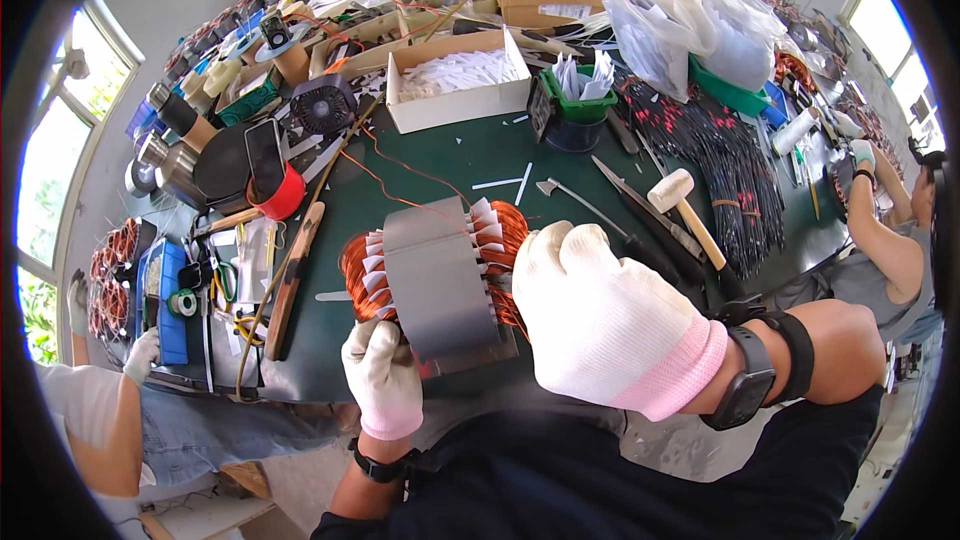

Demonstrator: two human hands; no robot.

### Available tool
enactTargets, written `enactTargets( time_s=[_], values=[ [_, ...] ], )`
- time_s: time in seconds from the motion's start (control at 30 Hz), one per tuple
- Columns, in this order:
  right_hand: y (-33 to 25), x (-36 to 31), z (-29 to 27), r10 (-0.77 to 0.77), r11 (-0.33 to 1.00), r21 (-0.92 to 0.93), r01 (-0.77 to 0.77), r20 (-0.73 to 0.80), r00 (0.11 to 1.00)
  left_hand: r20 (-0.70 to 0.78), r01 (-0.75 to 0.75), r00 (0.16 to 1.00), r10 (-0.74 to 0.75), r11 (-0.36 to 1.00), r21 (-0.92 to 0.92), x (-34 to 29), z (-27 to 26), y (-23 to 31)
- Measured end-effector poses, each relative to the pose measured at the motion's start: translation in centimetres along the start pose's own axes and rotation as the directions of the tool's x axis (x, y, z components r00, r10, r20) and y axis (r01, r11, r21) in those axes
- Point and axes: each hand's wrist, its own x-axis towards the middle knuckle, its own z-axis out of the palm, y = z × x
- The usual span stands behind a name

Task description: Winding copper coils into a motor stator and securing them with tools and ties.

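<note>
On the dark green table lies a motor stator (430, 275), a grey metal core on its side with copper windings (362, 275) bulging from both ends and white paper slips along the slots. My left hand (383, 370), in a white glove with a pink cuff, is closed at the stator's lower left edge, fingers curled against the winding. My right hand (610, 315), gloved alike, is curled in a fist at the right-hand winding. A grey sliver shows by its fingers; what they grip is mostly hidden. Copper leads (400, 175) trail off the top of the stator.
A white-headed mallet (672, 192), long shears (645, 205) and bundled black sleeves (735, 180) lie right. Beyond stand a box of paper slips (455, 80) and a green container (580, 95). A wooden stick (295, 285) lies left. People sit at both sides.
</note>
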Motion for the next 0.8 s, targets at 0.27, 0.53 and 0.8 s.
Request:
enactTargets(
  time_s=[0.27, 0.53, 0.8],
  values=[
    [1.5, 0.6, 0.3, -0.022, 0.986, 0.167, 0.024, -0.013, 1.0, 0.008, -0.023, 1.0, 0.022, 0.999, 0.031, -0.2, 0.6, 0.4],
    [2.3, 0.1, 0.9, -0.036, 0.957, 0.286, 0.036, -0.006, 0.999, 0.058, -0.022, 0.998, 0.018, 0.998, 0.063, 0.0, -0.6, 0.0],
    [2.0, -0.8, 2.9, 0.071, 0.941, 0.335, -0.052, -0.046, 0.996, 0.032, 0.017, 0.999, -0.017, 1.0, 0.017, 0.0, 0.3, 0.6]
  ],
)
